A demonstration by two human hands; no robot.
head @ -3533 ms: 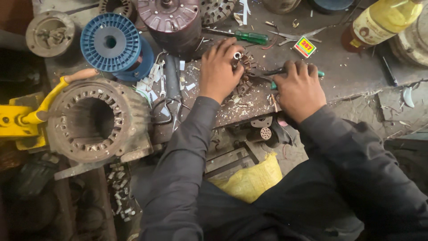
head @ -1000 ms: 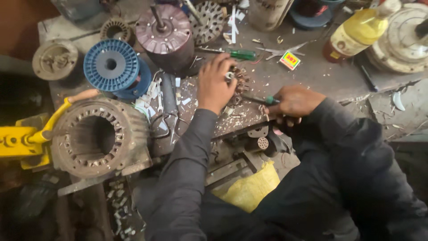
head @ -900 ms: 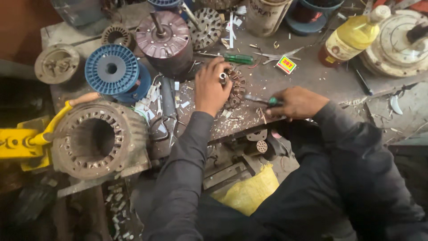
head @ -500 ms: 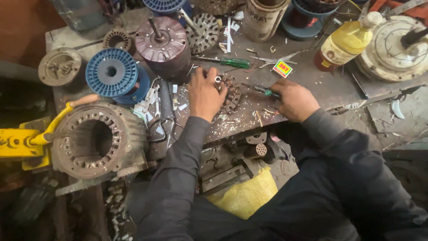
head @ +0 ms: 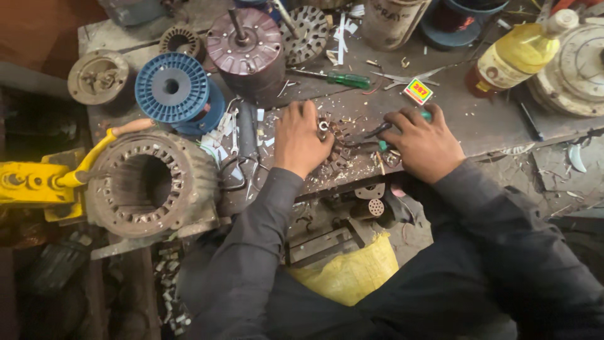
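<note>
Two hands work one small part: the left hand presses down on a brown metal piece lying on the workbench, just right of its fingers. The right hand is closed around a green-handled screwdriver, tip angled toward that piece; the piece probably needs pinning flat so the tip cannot skid.

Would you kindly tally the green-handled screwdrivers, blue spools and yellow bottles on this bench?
Green-handled screwdrivers: 2, one lying loose, one in the right hand
Blue spools: 1
Yellow bottles: 1
Total: 4
</note>
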